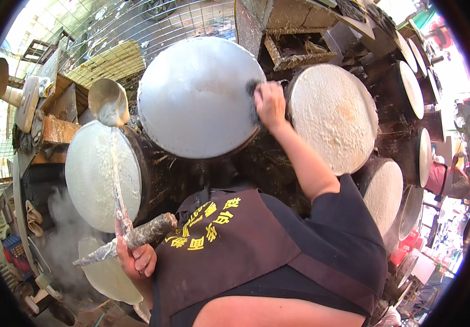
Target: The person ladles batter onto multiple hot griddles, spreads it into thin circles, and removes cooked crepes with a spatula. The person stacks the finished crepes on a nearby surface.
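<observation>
My right hand (271,104) is closed on a dark fuzzy pad (252,90), pressed against the right side of a bare grey round griddle (197,92). My fingers cover much of the pad. Lower left, my left hand (137,259) is closed around the long batter-coated handle of a ladle (108,103). Its cup is up by the griddle's left edge. A thick, crusted stick-like tool (148,230) with a flat, pointed whitish end is gripped in the same hand. Beneath the ladle handle is a griddle covered with pale batter (96,174).
To the right is another griddle with bumpy pale batter (333,114), and several more line the right side. A partly hidden pale round sheet (112,278) lies below my left hand, near steam (66,223). Behind are a wire grille (191,22) and a crusted wooden frame (295,49).
</observation>
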The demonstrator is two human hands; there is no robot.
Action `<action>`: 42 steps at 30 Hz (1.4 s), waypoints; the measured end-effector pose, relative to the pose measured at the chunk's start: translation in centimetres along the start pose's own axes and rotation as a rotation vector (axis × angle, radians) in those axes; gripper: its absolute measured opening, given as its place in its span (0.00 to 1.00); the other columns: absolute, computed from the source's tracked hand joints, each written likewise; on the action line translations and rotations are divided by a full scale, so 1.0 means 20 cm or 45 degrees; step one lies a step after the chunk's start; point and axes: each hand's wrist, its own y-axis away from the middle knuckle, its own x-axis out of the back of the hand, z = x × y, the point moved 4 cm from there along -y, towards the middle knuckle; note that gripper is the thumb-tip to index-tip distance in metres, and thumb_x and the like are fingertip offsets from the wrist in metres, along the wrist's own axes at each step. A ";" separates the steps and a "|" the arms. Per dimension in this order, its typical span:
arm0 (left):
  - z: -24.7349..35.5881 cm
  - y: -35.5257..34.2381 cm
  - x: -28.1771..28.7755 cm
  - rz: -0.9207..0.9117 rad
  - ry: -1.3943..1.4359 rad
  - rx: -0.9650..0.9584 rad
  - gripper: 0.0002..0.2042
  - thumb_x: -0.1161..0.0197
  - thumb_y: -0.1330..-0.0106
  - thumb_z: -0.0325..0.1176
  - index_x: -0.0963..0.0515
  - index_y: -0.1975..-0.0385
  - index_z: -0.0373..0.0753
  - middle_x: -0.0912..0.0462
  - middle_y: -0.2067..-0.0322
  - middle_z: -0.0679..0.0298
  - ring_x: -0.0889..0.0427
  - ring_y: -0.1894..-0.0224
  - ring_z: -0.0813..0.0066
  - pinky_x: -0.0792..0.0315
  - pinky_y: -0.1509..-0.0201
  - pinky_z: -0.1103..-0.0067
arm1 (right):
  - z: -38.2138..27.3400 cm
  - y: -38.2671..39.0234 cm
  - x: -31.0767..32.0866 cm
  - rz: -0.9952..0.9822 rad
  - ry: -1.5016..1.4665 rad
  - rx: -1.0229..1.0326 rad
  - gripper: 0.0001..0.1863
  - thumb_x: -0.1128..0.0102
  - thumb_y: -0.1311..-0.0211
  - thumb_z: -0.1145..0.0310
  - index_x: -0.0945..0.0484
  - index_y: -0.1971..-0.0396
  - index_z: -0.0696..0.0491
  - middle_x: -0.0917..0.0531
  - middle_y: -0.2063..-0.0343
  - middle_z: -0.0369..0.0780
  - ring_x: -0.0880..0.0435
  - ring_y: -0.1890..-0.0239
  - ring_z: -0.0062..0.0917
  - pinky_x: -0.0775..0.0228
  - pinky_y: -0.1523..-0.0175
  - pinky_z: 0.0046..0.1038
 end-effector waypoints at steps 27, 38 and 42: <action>-0.09 -0.11 -0.05 0.124 0.143 -0.071 0.21 0.56 0.26 0.50 0.43 0.34 0.65 0.32 0.82 0.71 0.41 0.92 0.88 0.40 0.97 0.87 | 0.30 -0.54 -0.20 -0.423 -0.283 0.211 0.06 0.43 0.44 0.68 0.20 0.73 0.54 0.20 0.70 0.45 0.22 0.61 0.41 0.31 0.54 0.39; -0.08 -0.09 -0.05 0.142 0.167 -0.107 0.23 0.57 0.26 0.46 0.49 0.32 0.65 0.31 0.80 0.69 0.39 0.91 0.87 0.37 0.96 0.86 | 0.00 -1.01 -0.76 -0.384 -0.131 0.308 0.08 0.42 0.43 0.64 0.17 0.70 0.51 0.18 0.70 0.44 0.21 0.61 0.39 0.29 0.53 0.36; -0.06 -0.07 -0.04 0.092 0.177 -0.145 0.25 0.58 0.25 0.44 0.53 0.31 0.65 0.31 0.79 0.66 0.40 0.91 0.88 0.36 0.95 0.86 | 0.15 -1.01 -0.70 -0.439 -0.050 0.184 0.09 0.41 0.45 0.64 0.18 0.71 0.52 0.17 0.69 0.43 0.19 0.61 0.38 0.28 0.55 0.37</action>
